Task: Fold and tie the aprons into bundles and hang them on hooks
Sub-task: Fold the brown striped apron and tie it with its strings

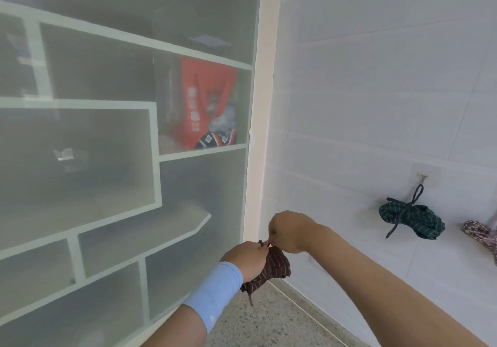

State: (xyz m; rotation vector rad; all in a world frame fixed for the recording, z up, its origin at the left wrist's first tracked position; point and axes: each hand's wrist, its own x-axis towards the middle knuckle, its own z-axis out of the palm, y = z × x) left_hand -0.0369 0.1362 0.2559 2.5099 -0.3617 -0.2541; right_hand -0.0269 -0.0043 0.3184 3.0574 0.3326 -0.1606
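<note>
**Tying the brown bundle, 2 already on the wall**

Head view: both hands meet low in the middle of the picture, in front of the corner where a frosted glass cabinet joins the white tiled wall. The left hand, with a light blue sleeve on the wrist, grips the brown apron bundle from the side. The right hand comes down from above and pinches the cord at the top of the bundle, its fingers touching those of the left. 1 loose cord end dangles below.

To the right, a green bundle hangs by its loop from a hook. A pink patterned bundle shows at the frame edge; its hook is cut off. A red bag sits behind the glass.

The step in hand looks like knotting this bundle. Next, the knot likely needs pulling tight with a loop left free, then a free hook must be found; none is visible here.
</note>
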